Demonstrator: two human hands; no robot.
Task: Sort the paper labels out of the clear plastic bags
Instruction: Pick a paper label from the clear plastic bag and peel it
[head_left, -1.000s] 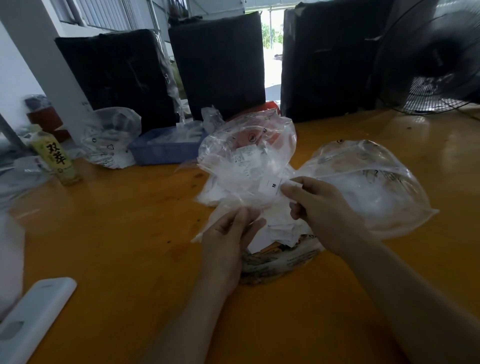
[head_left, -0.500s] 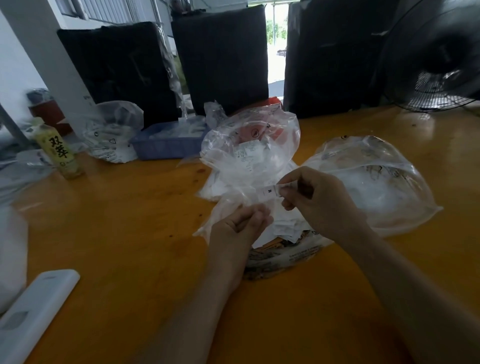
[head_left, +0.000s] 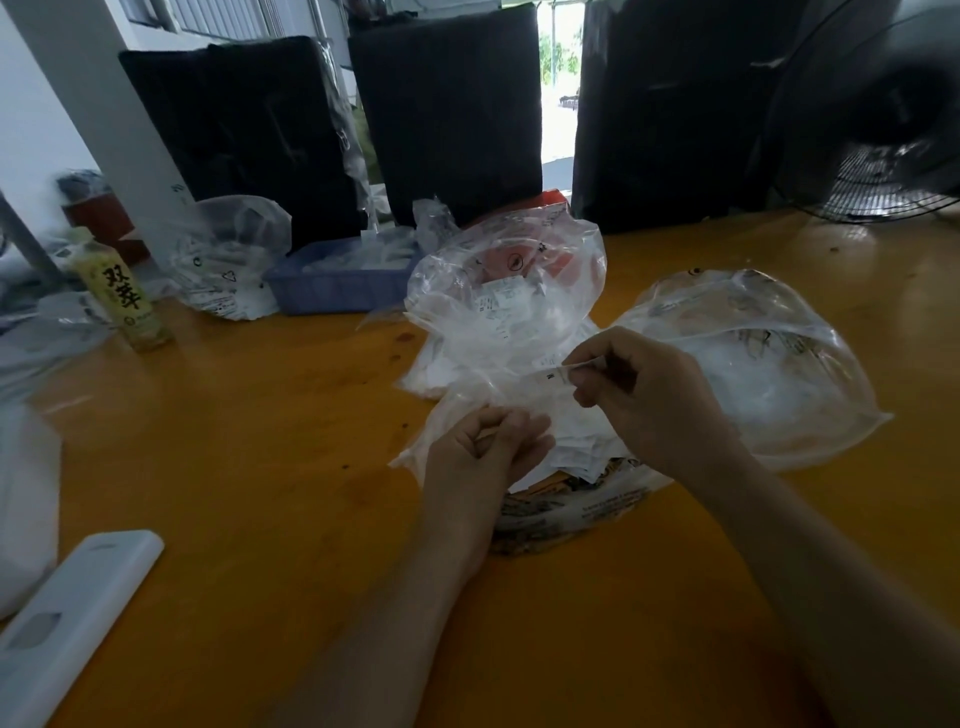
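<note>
My right hand (head_left: 649, 400) pinches a small white paper label (head_left: 556, 375) at the mouth of a small clear plastic bag (head_left: 467, 410). My left hand (head_left: 483, 457) grips the lower end of that bag, fingers curled round the film. Behind them a large clear bag (head_left: 509, 291) full of small bags and labels stands on the orange table (head_left: 260, 467). A second puffed clear bag (head_left: 753, 364) lies to the right. Loose white labels (head_left: 576, 447) are heaped under my hands on a printed bag (head_left: 571, 514).
A blue tray (head_left: 332, 286) of small bags sits at the back, beside another filled clear bag (head_left: 228, 260) and a yellow-labelled drink bottle (head_left: 122, 296). A white flat device (head_left: 72, 618) lies front left. Black wrapped bundles (head_left: 447, 104) and a fan (head_left: 872, 119) line the far edge.
My right hand has turned and drawn the label to the right, out of the small bag. My left hand has curled tighter on the bag's lower end.
</note>
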